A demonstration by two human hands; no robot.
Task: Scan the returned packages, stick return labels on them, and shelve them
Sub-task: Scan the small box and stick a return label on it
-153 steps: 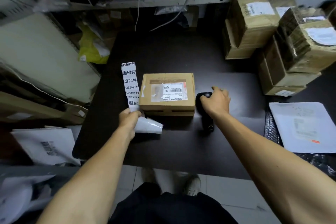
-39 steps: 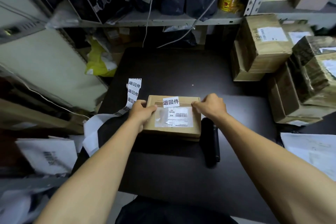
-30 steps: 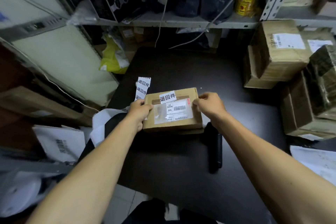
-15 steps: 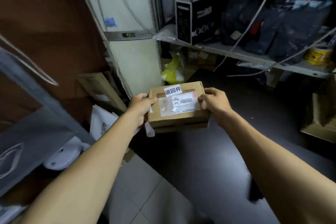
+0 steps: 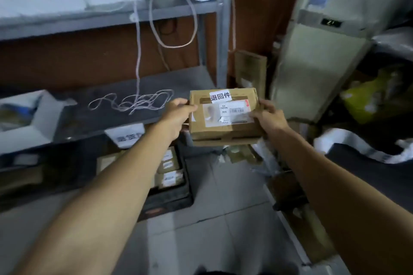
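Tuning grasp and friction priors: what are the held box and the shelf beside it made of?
Held box: brown corrugated cardboard by the look, matte, with glossy clear tape over its shipping label and a white paper return sticker. Shelf: probably painted grey metal, given the thin boards and slim upright; smooth, dull finish.

— Where are we, then?
— A parcel stockroom, we'd say: grey metal shelving [image 5: 221, 29] against a brown wall, loose cables [image 5: 134, 102] trailing over the middle shelf.
— What else tells us so?
— A black crate [image 5: 169, 198] of labelled boxes on the tiled floor, and a cardboard package [image 5: 223, 118] bearing a printed return sticker [image 5: 220, 95].
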